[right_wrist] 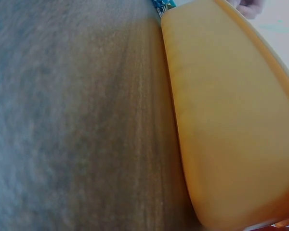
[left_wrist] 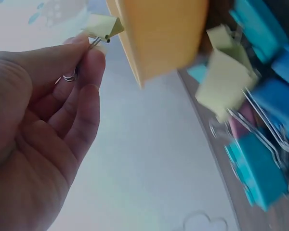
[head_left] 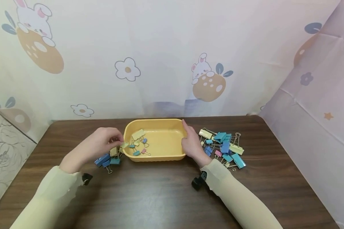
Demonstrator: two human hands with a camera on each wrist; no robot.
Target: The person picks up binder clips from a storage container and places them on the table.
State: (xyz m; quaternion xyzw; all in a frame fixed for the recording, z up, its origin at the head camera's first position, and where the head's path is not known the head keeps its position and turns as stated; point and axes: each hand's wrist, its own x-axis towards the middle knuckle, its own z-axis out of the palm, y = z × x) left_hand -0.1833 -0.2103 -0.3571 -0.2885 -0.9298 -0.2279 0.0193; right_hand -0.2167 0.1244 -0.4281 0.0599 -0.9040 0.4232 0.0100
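Note:
My left hand [head_left: 104,139] pinches a small pale yellow binder clip [left_wrist: 104,26] by its wire handles, at the left rim of a yellow tray [head_left: 160,158]. The thumb and fingertips meet on the wires, and the clip's body points outward. Inside the tray's left part lie several clips, among them a large pale yellow binder clip [head_left: 138,134] and a pink binder clip [head_left: 144,151]. My right hand [head_left: 193,144] rests against the tray's right end, index finger straight by the far corner. The right wrist view shows the tray's outer wall [right_wrist: 231,110] without that hand's fingers.
Left of the tray, partly under my left hand, lies a pile of blue, teal and yellow binder clips [head_left: 103,160]. A larger mixed pile of binder clips [head_left: 225,148] lies right of my right hand. Behind the wooden table [head_left: 149,194] hangs a printed curtain [head_left: 160,38].

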